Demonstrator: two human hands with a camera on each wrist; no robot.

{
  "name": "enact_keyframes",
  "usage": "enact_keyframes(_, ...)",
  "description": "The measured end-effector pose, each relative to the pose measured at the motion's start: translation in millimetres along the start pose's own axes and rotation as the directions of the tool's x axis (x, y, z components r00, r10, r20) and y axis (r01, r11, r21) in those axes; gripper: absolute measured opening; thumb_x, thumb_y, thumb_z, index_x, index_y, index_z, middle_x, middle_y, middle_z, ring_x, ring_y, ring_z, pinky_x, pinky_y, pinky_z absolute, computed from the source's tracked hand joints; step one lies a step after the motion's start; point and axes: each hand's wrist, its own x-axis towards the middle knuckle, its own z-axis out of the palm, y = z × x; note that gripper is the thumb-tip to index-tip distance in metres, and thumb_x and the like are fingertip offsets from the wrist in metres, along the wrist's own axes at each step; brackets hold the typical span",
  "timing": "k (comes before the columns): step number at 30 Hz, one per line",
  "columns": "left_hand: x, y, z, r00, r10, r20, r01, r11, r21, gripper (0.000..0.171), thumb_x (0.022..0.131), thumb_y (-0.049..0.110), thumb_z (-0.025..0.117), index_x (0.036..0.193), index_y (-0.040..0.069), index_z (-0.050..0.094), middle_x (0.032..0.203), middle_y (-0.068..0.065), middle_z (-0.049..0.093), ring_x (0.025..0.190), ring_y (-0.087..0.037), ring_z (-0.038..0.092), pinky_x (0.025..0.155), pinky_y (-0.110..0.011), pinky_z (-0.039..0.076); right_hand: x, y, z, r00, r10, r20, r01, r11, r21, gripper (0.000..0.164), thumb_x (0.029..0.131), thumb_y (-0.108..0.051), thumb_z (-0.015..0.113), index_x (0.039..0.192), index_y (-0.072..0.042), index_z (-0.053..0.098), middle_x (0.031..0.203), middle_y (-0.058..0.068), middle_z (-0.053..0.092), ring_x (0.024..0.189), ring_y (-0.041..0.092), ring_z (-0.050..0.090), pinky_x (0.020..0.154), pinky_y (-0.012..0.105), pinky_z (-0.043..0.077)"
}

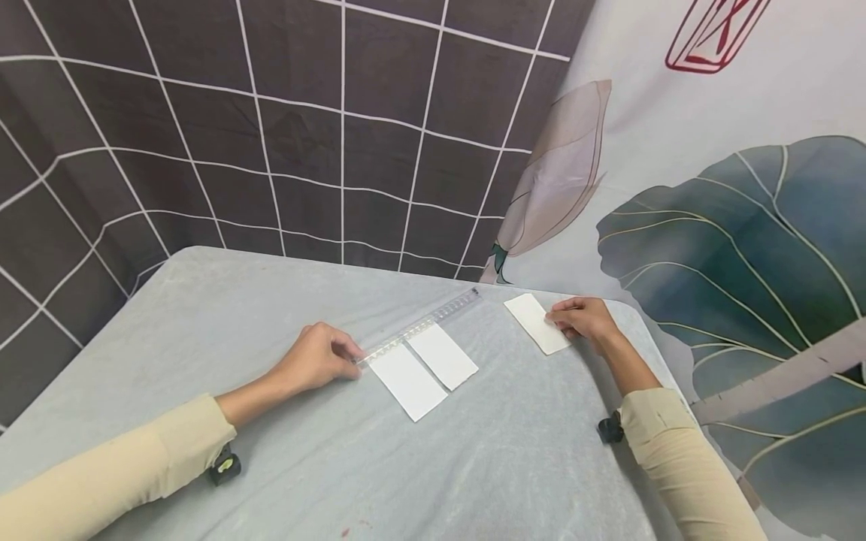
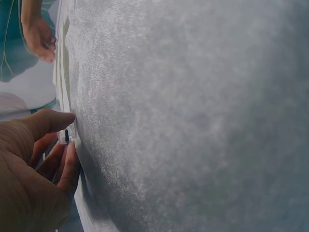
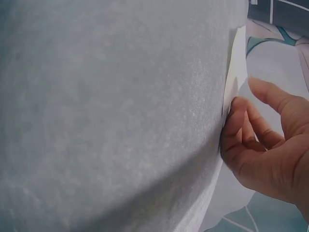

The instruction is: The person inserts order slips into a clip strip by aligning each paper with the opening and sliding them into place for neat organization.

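A clear ruler (image 1: 446,307) lies slanted across the grey cloth. My left hand (image 1: 318,357) pinches its near end, thumb on one side and fingers on the other; the left wrist view shows the ruler's end (image 2: 66,137) between them. Two white paper pieces, a left one (image 1: 409,382) and a right one (image 1: 444,356), sit side by side with a narrow gap, their top edges along the ruler. Off to the right, a cream-white paper piece (image 1: 531,319) lies flat. My right hand (image 1: 583,318) touches its right edge, thumb (image 3: 268,92) raised apart from the bent forefinger.
A grey cloth (image 1: 271,466) covers the table, whose far edge meets a dark curtain (image 1: 298,150) with a white grid. Along the right side hangs a leaf-patterned white curtain (image 1: 636,128). Each wrist carries a small black camera, such as the left one (image 1: 225,467).
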Motion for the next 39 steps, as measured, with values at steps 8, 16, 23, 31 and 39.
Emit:
enact_keyframes(8,-5.1,12.2,-3.4,1.0,0.016,-0.01,-0.016,1.0,-0.015,0.021,0.07,0.017,0.098,0.089,0.021,0.09,0.082,0.006,0.084,0.076,-0.011,0.074,0.069,-0.026,0.058,-1,-1,5,1.0,-0.011,-0.018,0.01,0.998,-0.07,0.043,0.098,-0.025,0.084,0.129,0.004,0.073,0.105,0.002,0.073,0.094,0.013,0.061,0.076,0.024,0.052)
enact_keyframes(16,-3.6,9.4,-2.7,1.0,0.014,-0.003,-0.014,1.0,-0.025,0.022,0.07,0.018,0.099,0.089,0.02,0.09,0.082,0.005,0.084,0.075,-0.011,0.073,0.066,-0.027,0.057,-3,-2,11,0.999,-0.03,-0.021,0.027,0.993,-0.115,0.042,0.097,-0.021,0.084,0.129,0.005,0.073,0.12,0.018,0.074,0.098,0.021,0.06,0.078,0.03,0.05)
enact_keyframes(23,4.1,-8.4,3.1,0.998,-0.056,0.025,0.056,0.998,0.006,0.024,0.07,0.023,0.101,0.088,0.033,0.089,0.082,0.018,0.082,0.079,-0.008,0.076,0.072,-0.028,0.062,-6,-5,13,0.999,-0.036,-0.014,0.034,0.99,-0.139,0.039,0.101,-0.016,0.077,0.132,0.007,0.072,0.138,0.03,0.07,0.113,0.032,0.061,0.087,0.035,0.046)
enact_keyframes(31,-1.7,8.5,-2.3,1.0,-0.027,0.014,0.027,1.0,-0.008,0.021,0.071,0.019,0.098,0.088,0.028,0.09,0.084,0.013,0.084,0.079,-0.01,0.074,0.07,-0.028,0.06,-3,-8,10,0.998,-0.058,0.009,0.059,0.992,-0.112,0.037,0.103,-0.017,0.075,0.132,0.006,0.072,0.129,0.023,0.076,0.107,0.024,0.068,0.082,0.027,0.053)
enact_keyframes(39,-13.7,51.6,-15.2,0.997,-0.073,0.023,0.073,0.997,-0.021,0.019,0.074,0.007,0.094,0.092,0.01,0.089,0.088,-0.004,0.086,0.08,-0.013,0.073,0.072,-0.029,0.059,-1,-10,10,0.999,-0.027,0.023,0.029,0.995,-0.094,0.042,0.105,-0.02,0.07,0.14,0.004,0.07,0.144,0.026,0.071,0.117,0.027,0.068,0.084,0.025,0.053)
